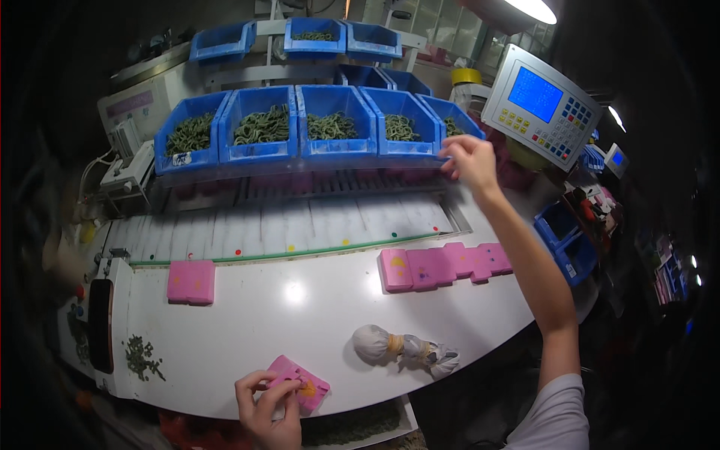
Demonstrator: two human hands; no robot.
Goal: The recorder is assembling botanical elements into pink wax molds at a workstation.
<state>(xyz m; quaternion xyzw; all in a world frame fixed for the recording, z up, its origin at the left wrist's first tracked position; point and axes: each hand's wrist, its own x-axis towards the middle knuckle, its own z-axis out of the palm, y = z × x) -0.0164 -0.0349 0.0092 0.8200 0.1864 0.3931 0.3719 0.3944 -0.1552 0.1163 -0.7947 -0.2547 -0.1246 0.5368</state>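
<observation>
Near the front edge of the white table, my left hand (271,409) has its bent fingers on a small pink block (309,399) with a yellow mark and a few holes. Whether a small piece is pinched there I cannot make out. My right hand (472,163) is raised in front of the rightmost blue bin (477,135) of the lower row, its fingers curled together. Anything between those fingertips is too small to tell. Right of the left hand lies a cloth-wrapped bundle (370,343) with a round white head and a tied neck.
Blue bins (337,146) with green curled pieces line the back, others above. A pink block (190,292) stands at left, joined pink blocks (424,268) at right. Loose green bits (140,356) lie near a dark phone-like slab (100,326). A keypad display (540,109) stands back right.
</observation>
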